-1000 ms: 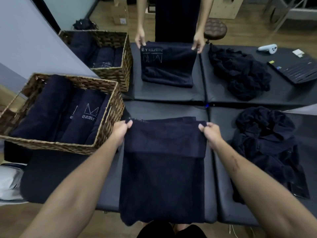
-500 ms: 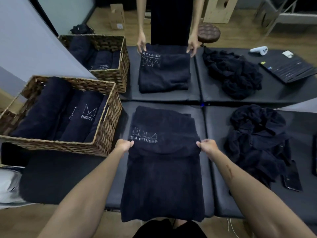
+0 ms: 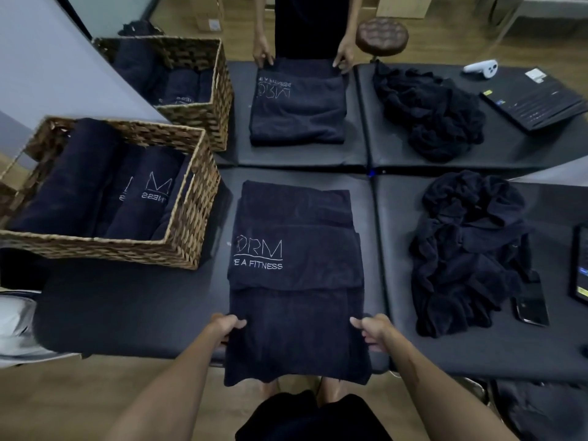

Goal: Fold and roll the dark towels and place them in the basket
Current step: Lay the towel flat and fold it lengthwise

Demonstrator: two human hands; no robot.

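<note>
A dark towel with white "FITNESS" lettering lies folded lengthwise on the black padded table in front of me, its near end hanging over the edge. My left hand grips its left edge and my right hand grips its right edge, both near the table's front. To the left stands a wicker basket holding several rolled dark towels. A heap of unfolded dark towels lies to the right.
Across the table another person's hands hold a folded towel. A second wicker basket stands behind mine, another towel heap far right. A phone, a dark box, a white controller and a stool are around.
Both hands slid back along the towel's sides from its far end to near the table's front edge. The folded-over flap with the lettering now lies flat.
</note>
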